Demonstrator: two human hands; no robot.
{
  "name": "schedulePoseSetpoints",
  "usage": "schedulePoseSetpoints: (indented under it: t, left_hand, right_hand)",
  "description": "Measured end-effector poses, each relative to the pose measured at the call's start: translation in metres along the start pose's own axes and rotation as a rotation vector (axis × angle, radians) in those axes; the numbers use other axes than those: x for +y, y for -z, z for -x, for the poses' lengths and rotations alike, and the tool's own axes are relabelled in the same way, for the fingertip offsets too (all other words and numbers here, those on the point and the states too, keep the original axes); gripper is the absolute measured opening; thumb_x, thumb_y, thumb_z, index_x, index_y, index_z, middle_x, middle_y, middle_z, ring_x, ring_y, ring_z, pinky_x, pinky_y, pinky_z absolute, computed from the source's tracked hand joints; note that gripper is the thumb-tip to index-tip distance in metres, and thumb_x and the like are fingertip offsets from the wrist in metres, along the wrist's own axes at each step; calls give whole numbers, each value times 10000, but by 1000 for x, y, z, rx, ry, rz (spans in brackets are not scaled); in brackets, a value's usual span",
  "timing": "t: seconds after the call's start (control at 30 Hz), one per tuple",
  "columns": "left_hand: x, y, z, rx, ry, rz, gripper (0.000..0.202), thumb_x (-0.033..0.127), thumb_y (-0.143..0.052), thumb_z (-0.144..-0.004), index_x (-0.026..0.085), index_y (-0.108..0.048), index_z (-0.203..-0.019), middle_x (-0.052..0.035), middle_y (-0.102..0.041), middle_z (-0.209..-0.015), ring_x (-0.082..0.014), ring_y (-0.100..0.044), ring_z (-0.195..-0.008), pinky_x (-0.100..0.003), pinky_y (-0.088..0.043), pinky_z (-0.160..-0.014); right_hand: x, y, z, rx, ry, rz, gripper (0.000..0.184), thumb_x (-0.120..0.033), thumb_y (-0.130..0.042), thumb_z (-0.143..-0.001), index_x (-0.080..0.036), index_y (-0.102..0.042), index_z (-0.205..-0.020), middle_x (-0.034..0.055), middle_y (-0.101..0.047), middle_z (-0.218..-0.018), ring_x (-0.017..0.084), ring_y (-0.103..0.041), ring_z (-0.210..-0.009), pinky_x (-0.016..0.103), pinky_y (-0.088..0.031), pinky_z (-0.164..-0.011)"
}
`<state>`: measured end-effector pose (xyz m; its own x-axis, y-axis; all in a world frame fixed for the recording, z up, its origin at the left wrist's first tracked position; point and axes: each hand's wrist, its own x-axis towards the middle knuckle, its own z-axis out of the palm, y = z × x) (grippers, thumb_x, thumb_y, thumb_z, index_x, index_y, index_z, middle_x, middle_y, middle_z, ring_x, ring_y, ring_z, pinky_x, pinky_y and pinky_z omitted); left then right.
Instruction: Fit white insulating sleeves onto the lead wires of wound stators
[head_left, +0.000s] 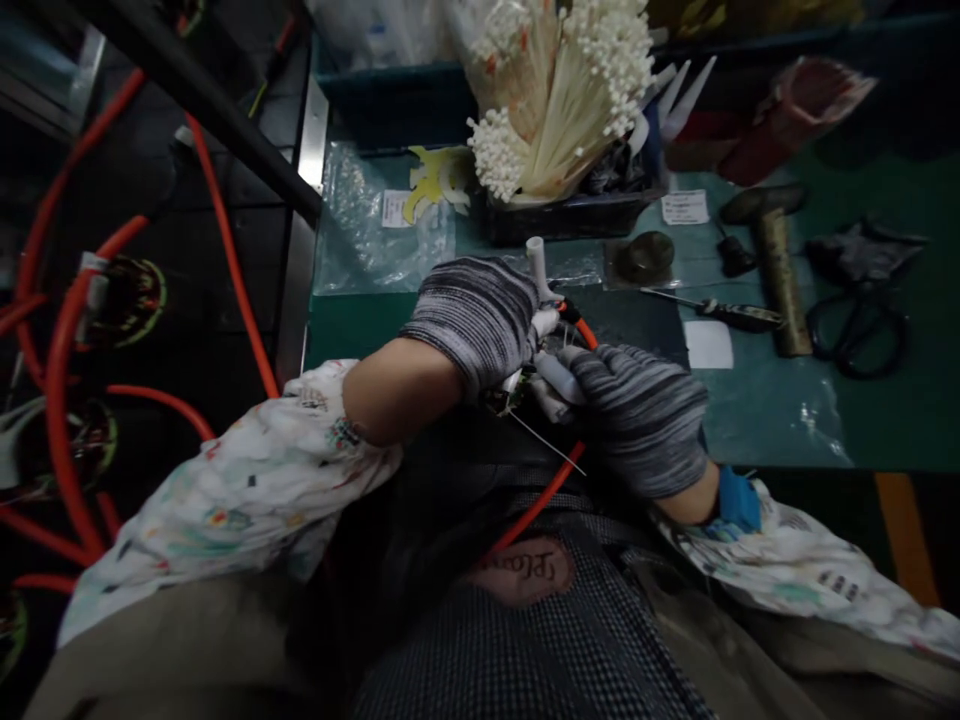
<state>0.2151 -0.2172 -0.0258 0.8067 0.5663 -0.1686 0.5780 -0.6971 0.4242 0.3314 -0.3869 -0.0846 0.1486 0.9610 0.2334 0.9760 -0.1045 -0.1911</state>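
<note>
Both my hands wear grey striped knit gloves and meet at the near edge of the green bench. My left hand point(480, 320) is closed around a small part with a white tube sticking up and an orange cable point(536, 505) running from it down over my lap. My right hand point(637, 415) is closed too, its fingers pinched on the same part beside the left hand. A thin white cable tie tail point(547, 445) pokes out below the hands.
A dark bin point(570, 215) packed with white cable ties point(570, 90) stands at the back. A hammer point(776, 260), black scissors point(862, 325), a screwdriver point(720, 312) and a plastic bag point(375, 225) lie on the green bench point(780, 420). Orange cables point(67, 370) loop at the left.
</note>
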Motion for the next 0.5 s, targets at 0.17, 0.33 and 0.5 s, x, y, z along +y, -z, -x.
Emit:
schedulePoseSetpoints:
  t: [0.17, 0.33, 0.5]
  left_hand:
    - [-1, 1, -2, -9, -31, -25, 279, 428, -674, -976, 181, -800, -1006, -93, -687, -800, -354, -718, -947, -505, -553, -1026]
    - [-6, -4, 0, 32, -52, -89, 337, 453, -628, -1011, 181, -776, -1144, -114, -757, -954, -328, -727, -965, -450, -562, -985]
    - [-3, 3, 12, -73, -89, -146, 533, 585, -621, -1006, 141, -758, -1266, -184, -750, -1291, -401, -701, -1190, -524, -547, -1072]
  right_hand:
    - [-3, -5, -2, -26, -85, -188, 318, -540, -665, -959, -252, -793, -1000, 99, -745, -813, 259, -667, -699, 396, -556, -636]
    - [1, 2, 16, 81, -135, -249, 303, -514, -668, -969, -281, -815, -1093, 89, -834, -986, 307, -765, -840, 462, -632, -729]
    - [43, 17, 20, 200, -454, -547, 350, -494, -683, -985, -283, -789, -1243, 59, -843, -1104, 286, -804, -941, 451, -680, -831]
